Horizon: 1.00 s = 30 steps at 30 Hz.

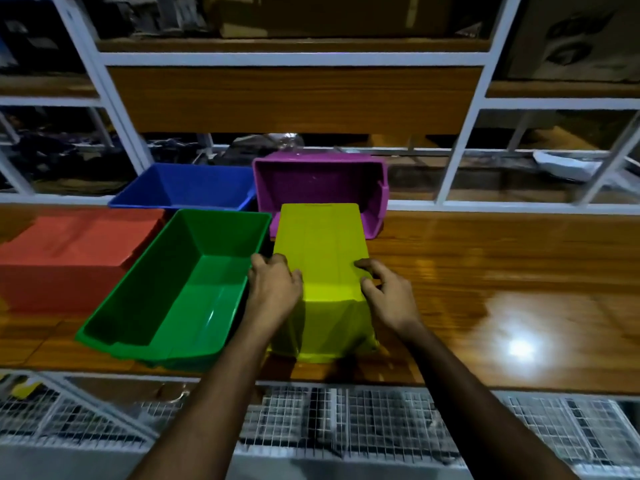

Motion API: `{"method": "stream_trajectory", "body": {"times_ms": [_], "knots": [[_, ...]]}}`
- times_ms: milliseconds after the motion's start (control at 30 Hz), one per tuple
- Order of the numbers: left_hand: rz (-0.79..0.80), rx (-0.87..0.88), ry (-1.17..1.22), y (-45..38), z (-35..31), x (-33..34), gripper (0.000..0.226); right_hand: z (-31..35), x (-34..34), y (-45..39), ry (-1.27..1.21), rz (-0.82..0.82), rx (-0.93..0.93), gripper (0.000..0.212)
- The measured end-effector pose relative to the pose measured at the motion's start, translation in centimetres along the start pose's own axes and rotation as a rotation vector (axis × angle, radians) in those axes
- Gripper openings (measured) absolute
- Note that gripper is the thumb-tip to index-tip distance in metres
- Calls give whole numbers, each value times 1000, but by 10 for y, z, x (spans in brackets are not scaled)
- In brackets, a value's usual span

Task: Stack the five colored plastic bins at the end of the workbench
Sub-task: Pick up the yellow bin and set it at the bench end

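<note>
A yellow bin (322, 244) lies upside down in the middle of the wooden workbench (485, 271). My left hand (273, 289) grips its near left edge and my right hand (384, 292) grips its near right edge, fingers curled over the top. Just left of it a green bin (180, 289) stands upright, open side up. A red bin (69, 258) sits upside down at the far left. Behind them stand a blue bin (187, 188), upright, and a purple bin (318, 185) tipped on its side with its opening towards me.
A white metal shelf frame (291, 58) with wood panels rises behind the bench, its shelves holding dark clutter. Wire mesh (346, 420) runs below the bench's front edge. Bare glossy wood stretches to the right of the yellow bin.
</note>
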State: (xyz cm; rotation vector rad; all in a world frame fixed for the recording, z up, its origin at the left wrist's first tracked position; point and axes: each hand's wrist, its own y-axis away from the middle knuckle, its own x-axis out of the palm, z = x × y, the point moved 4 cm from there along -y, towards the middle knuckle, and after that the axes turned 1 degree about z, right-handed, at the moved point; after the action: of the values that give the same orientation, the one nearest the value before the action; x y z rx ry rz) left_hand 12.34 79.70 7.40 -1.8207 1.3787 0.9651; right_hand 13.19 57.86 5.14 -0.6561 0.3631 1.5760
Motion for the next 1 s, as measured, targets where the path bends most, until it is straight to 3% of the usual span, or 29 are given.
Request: {"method": "stream_trajectory", "body": {"times_ms": [133, 333, 500, 567, 700, 900, 1000], "knots": [[36, -54, 207, -3, -12, 19, 58, -31, -37, 7, 12, -26, 44, 37], [107, 44, 357, 14, -77, 71, 53, -85, -105, 22, 9, -58, 50, 35], [226, -19, 566, 37, -130, 116, 52, -132, -159, 32, -18, -63, 95, 23], [277, -31, 614, 45, -151, 129, 51, -144, -178, 35, -47, -76, 123, 28], [286, 7, 603, 53, -176, 136, 52, -162, -196, 33, -86, -106, 233, 53], [313, 73, 586, 54, -179, 132, 48, -146, -199, 34, 32, -148, 237, 64], [340, 114, 506, 51, -178, 131, 54, -123, -203, 32, 110, -171, 149, 59]]}}
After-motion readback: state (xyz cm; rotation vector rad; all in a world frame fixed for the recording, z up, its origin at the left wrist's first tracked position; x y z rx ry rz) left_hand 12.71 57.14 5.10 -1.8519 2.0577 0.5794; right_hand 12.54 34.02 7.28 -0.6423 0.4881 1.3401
